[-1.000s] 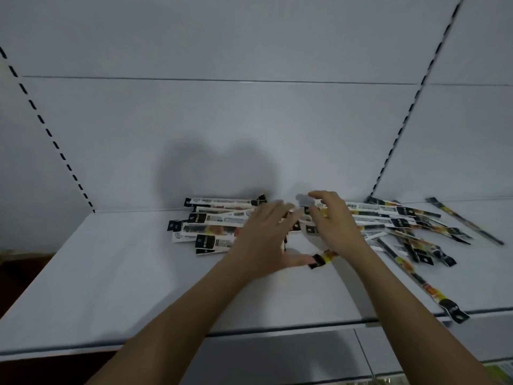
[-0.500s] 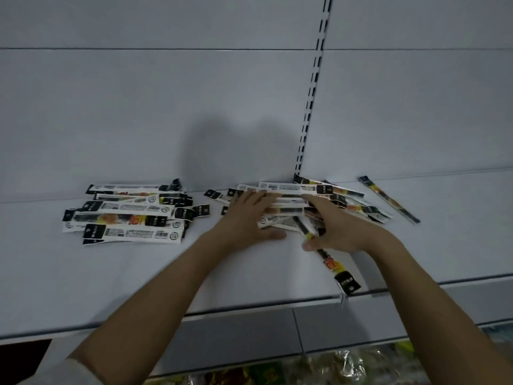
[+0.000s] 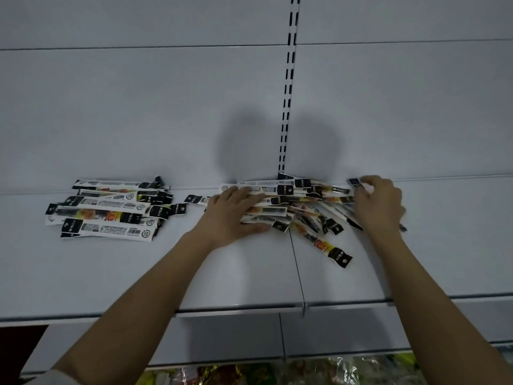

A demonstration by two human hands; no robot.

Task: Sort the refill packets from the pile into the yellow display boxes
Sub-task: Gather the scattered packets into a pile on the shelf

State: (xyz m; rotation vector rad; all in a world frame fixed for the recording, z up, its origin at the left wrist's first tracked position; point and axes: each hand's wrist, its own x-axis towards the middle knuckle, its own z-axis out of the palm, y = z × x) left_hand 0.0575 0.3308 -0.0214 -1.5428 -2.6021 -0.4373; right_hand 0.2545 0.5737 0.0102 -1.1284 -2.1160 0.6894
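Head view: the step in hand looks like gathering — both hands work at the loose heap of long, narrow refill packets with black ends and white printed bodies point(image 3: 294, 207), which lies on the pale grey shelf board point(image 3: 249, 273) against the back panel, at the foot of the slotted white upright point(image 3: 288, 107). A second, tidier stack of the same flat packets point(image 3: 111, 209) sits well apart to the left. No yellow display boxes are in sight, so sorting proper seems not yet begun; the next move probably calls for squaring the heap into a bundle and finding the boxes out of frame.

The left hand point(image 3: 233, 215) lies flat on the heap's left end, fingers straight and pressing down, thumb out along the near edge. The right hand point(image 3: 380, 204) reaches over the heap's right end with fingers curled — they seem to pinch a packet's black tip point(image 3: 354, 182), though motion blur makes that uncertain. Both forearms stretch forward over the shelf edge.
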